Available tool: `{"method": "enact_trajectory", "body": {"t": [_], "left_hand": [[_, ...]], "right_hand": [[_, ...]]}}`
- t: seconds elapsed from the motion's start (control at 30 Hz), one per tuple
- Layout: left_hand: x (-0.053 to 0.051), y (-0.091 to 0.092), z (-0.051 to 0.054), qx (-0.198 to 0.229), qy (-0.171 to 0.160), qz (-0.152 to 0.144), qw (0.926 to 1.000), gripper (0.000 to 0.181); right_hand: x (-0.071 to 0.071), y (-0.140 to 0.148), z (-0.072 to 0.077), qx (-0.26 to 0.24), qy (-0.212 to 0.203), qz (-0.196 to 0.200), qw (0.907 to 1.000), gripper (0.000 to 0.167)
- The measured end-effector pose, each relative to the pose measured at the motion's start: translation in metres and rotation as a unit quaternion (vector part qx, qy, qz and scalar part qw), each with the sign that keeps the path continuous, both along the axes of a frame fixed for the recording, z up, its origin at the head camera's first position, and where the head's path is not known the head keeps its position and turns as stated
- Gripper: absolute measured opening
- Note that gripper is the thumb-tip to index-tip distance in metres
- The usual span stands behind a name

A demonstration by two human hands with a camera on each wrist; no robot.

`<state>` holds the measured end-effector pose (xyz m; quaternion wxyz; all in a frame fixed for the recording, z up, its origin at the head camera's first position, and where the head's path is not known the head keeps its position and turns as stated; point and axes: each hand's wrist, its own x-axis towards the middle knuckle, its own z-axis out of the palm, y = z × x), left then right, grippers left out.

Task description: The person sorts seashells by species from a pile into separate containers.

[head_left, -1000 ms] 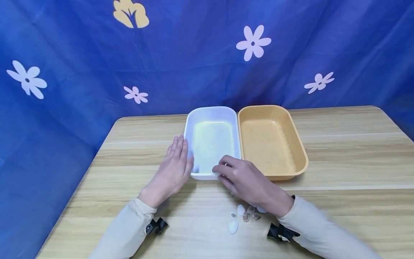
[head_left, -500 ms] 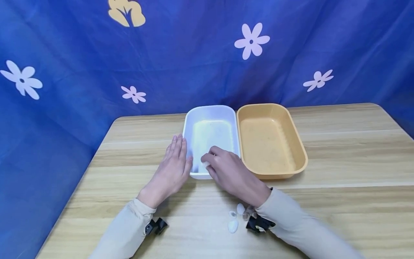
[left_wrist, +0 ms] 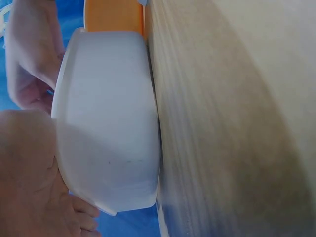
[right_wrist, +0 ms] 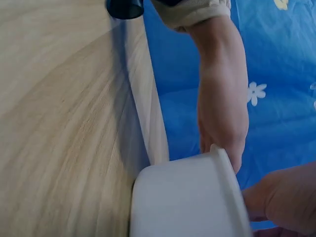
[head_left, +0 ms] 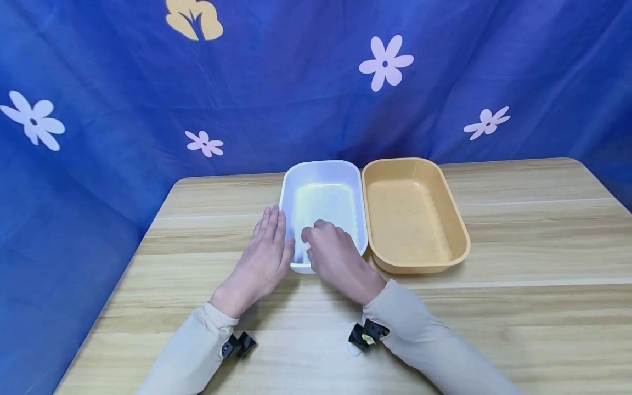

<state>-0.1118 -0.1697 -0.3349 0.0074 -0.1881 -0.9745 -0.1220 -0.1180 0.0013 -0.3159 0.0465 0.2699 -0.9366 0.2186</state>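
Observation:
My left hand lies with its fingers straight along the left wall of the white plastic bin, touching it. My right hand reaches over the near wall into this bin, knuckles up and fingers curled. The seashell it pinched moments ago is hidden by the fingers now. In the left wrist view, the right hand shows beyond the bin's rim. One white seashell on the table peeks out from under the right wrist camera; the sleeve covers the other shells.
An orange-yellow bin stands directly right of the white one. Both sit on a wooden table near its back edge. A blue curtain with flower shapes hangs behind. Black cameras are strapped to both wrists.
My right hand has moved left and farther into the white bin, taking the seashell from the near rim. Its forearm now covers most loose shells. The left hand has stayed put.

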Motion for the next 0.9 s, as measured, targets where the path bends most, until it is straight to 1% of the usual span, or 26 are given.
{"method": "enact_trajectory", "body": {"t": [0.07, 0.17, 0.3, 0.43, 0.53, 0.67, 0.73, 0.9], "left_hand": [[0.0, 0.0, 0.0, 0.001, 0.001, 0.0, 1.0, 0.06], [0.0, 0.001, 0.0, 0.002, 0.004, -0.001, 1.0, 0.061], [0.0, 0.001, 0.0, 0.002, 0.005, 0.0, 1.0, 0.061], [0.0, 0.001, -0.001, 0.001, 0.003, 0.002, 1.0, 0.061], [-0.001, 0.002, -0.002, -0.001, 0.001, 0.0, 1.0, 0.061], [-0.002, 0.003, -0.001, -0.001, 0.0, -0.004, 1.0, 0.061], [-0.003, 0.003, -0.001, -0.001, -0.003, -0.003, 1.0, 0.061], [-0.002, 0.001, -0.001, -0.001, -0.016, 0.004, 0.9999, 0.062]], "right_hand": [[-0.004, -0.001, -0.002, -0.003, -0.019, -0.011, 0.9998, 0.014], [-0.008, -0.002, -0.004, -0.01, -0.036, -0.026, 0.999, 0.016], [-0.01, -0.002, -0.006, -0.02, -0.047, -0.032, 0.9981, 0.018], [-0.012, -0.001, -0.008, -0.043, -0.079, -0.043, 0.995, 0.017], [-0.016, -0.001, -0.009, -0.057, -0.114, -0.055, 0.9904, 0.016], [-0.023, -0.005, -0.011, -0.059, -0.153, -0.076, 0.9835, 0.015], [-0.026, -0.007, -0.011, -0.06, -0.169, -0.095, 0.9791, 0.015], [-0.034, -0.011, -0.014, -0.076, -0.213, -0.138, 0.9641, 0.012]]}}
